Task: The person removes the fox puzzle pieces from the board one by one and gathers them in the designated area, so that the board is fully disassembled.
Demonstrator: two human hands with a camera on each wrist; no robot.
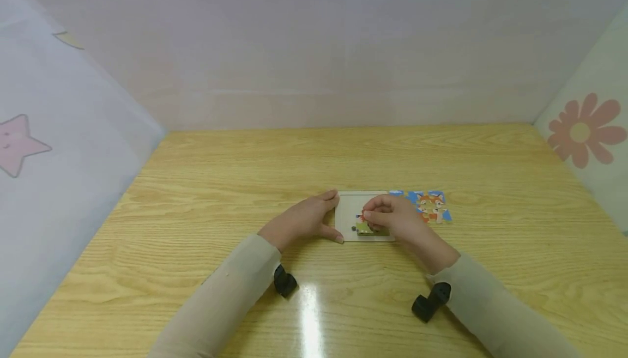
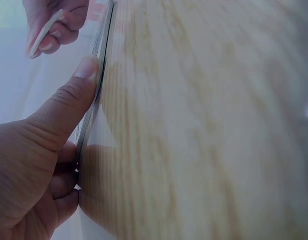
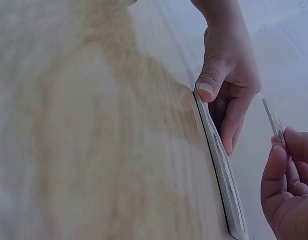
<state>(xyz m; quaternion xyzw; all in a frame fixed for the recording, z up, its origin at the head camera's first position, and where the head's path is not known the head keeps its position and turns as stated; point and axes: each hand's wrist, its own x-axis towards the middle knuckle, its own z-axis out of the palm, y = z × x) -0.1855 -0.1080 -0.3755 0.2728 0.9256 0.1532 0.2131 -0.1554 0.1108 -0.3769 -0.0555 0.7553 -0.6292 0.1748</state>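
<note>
Your right grip (image 1: 399, 219) pinches a thin puzzle piece (image 3: 273, 121) between thumb and fingertips; it is tilted, its edge pale, just above the tray (image 1: 349, 205). Your left grip (image 1: 309, 219) is spread along the tray's left edge, fingers relaxed, thumb touching the near corner and a fingertip by the far one. Nearest you, beige sleeves (image 1: 230, 284) meet small black devices (image 1: 284, 280) at the cuffs, and the glossy, wood-grained surface (image 1: 221, 194) throws back a white streak of light. Ahead sits the tray, pale and rectangular with a thin raised rim; green and red show under your right fingertips, though you cannot tell how much belongs to the held piece. Just right of the tray, partly behind your right grip, lie flat blue-and-orange fox pieces (image 1: 432, 208). Beyond, the surface stretches wide on both sides and back to a creased pale cloth wall (image 1: 343, 64).
</note>
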